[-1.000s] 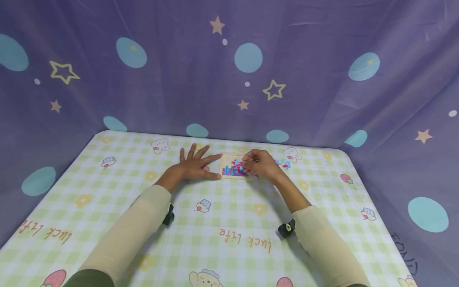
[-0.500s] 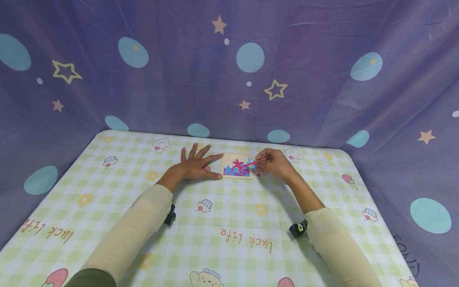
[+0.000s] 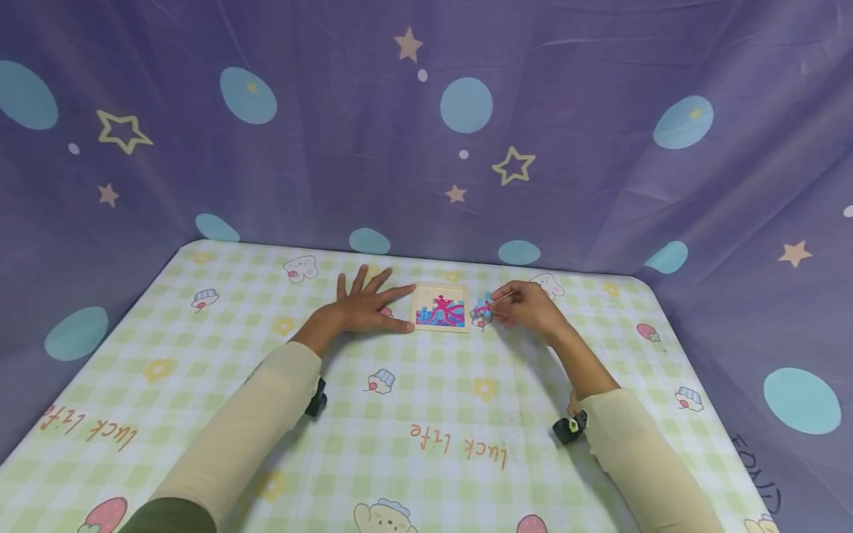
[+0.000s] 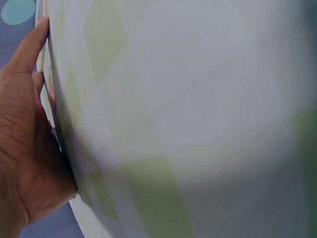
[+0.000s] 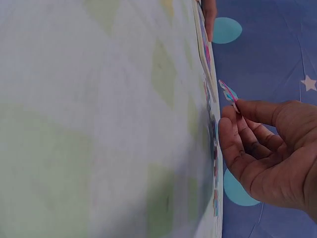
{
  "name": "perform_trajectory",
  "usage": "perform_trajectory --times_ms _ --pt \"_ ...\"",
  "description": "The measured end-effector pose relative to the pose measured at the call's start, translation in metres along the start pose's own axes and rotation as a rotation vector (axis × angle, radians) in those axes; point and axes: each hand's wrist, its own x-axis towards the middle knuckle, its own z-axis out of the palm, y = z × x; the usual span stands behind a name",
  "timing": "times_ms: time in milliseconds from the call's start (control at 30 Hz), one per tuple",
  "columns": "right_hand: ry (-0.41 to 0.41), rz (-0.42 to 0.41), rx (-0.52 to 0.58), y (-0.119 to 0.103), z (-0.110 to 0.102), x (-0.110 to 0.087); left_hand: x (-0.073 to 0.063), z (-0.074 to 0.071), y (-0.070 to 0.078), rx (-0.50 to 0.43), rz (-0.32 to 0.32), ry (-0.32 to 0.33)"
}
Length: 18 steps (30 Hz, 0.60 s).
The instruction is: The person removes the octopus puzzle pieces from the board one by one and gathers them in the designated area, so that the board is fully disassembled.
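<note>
Fingers of my left hand (image 3: 356, 311) spread straight, holding nothing; thumb and index at left edge of square pale-wood tray (image 3: 426, 292), part-filled with pink-blue puzzle (image 3: 440, 315). My right hand (image 3: 529, 307) pinches flat pink-and-blue jigsaw piece (image 5: 229, 92), raised just right of tray. Likely light, stiff; best held by edges. Count: one tray, one pinched piece; loose pieces (image 5: 215, 206) too edge-on to count.

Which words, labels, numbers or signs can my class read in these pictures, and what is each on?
"luck life": on the tablecloth, near the middle, upside down.
"luck life": on the tablecloth's left side, upside down, partly lost at the edge.
"OND": on the curtain, lower right; the letter before, E or F, is unclear.
Puzzle: no readable words.
</note>
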Motion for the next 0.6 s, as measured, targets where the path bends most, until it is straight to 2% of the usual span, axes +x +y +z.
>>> perform_trajectory --times_ms 233,533,600 --pt "-0.001 0.010 -0.007 0.007 -0.004 -0.001 -0.003 -0.002 0.002 -0.002 -0.001 0.004" --pt "-0.033 0.044 -0.006 0.012 -0.007 -0.001 0.003 0.001 -0.002 0.026 -0.020 -0.003" --pt "-0.041 0.039 -0.008 0.012 -0.008 -0.002 -0.001 -0.001 0.003 0.023 -0.019 -0.004"
